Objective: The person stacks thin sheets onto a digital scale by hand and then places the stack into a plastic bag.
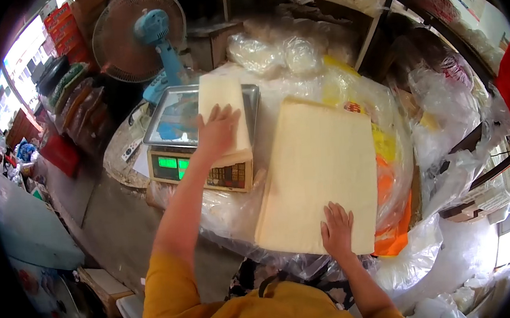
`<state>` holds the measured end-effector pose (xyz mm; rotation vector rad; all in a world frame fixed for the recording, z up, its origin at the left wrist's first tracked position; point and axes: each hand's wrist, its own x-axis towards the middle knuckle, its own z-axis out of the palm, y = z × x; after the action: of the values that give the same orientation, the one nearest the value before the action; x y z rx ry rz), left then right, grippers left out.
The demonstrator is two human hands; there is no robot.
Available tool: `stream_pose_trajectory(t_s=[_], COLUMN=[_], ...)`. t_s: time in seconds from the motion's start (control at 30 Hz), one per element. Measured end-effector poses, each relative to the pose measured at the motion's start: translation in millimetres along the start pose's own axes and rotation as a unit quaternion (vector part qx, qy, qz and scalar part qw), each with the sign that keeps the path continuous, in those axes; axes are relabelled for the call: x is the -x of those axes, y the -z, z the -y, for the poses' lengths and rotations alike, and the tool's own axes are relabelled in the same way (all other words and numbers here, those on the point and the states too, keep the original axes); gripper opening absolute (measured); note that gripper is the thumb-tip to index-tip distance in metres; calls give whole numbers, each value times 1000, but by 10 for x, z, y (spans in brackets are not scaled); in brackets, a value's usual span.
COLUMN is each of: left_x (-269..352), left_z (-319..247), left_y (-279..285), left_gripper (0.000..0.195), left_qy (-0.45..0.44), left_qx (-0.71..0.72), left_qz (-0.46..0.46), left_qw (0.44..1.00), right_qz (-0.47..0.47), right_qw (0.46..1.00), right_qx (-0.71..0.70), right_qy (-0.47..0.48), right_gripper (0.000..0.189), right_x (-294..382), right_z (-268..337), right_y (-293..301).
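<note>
My left hand (219, 132) lies with spread fingers on a folded stack of cream sheets (221, 90), on the right part of the steel pan (175, 93) of a digital scale (201, 169). The stack reaches over the keypad, and the green display is lit. To the right, a larger flat stack of cream sheets (321, 158) lies on plastic-covered goods. My right hand (337, 230) rests on that stack near its front edge, fingers slightly apart. Whether the sheets are cloth, paper or food I cannot tell.
A blue electric fan (152, 28) stands behind the scale. A remote control (131, 150) lies left of it. Clear plastic bags (274, 53) are piled at the back, with an orange bag (393, 233) at the right of the large stack. Shelves with bagged goods stand behind and at right.
</note>
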<state>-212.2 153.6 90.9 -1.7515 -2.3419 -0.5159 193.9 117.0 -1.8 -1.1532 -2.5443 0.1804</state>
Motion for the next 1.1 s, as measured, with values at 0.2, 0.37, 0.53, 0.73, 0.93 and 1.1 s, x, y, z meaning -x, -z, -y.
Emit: stream_pose_trajectory(t_s=[0.2,0.37,0.53,0.73,0.93,1.1], left_x=[47,38,165,1074,1856,2102], left_z=[-42,77,-23,-661,-944,-1063], left_y=[-99,-132,230,333,-166,-252], left_gripper=[43,44,38,31,24,23], left_qy=[-13,-29,-59,-55,13,90], left_qx=[-57,-44,135,241,407,502], left_qz=[-4,-35,-181,-342,-243,-167], left_qw=[998,998,972,907,880,844], right_qz=[9,118,165,113,145,184], right_qw=[1000,983,966,970,907,752], right_qx=[9,-102,-31,-135,-365,-558], right_qy=[-5,96,195,167,-151,-298], right_gripper=[48,55,45,19,19,15], right_x=[5,-70,31,55,-131,-197], right_z=[-24,227,356,358,431,194], right_y=[8,197,208,142,265,123])
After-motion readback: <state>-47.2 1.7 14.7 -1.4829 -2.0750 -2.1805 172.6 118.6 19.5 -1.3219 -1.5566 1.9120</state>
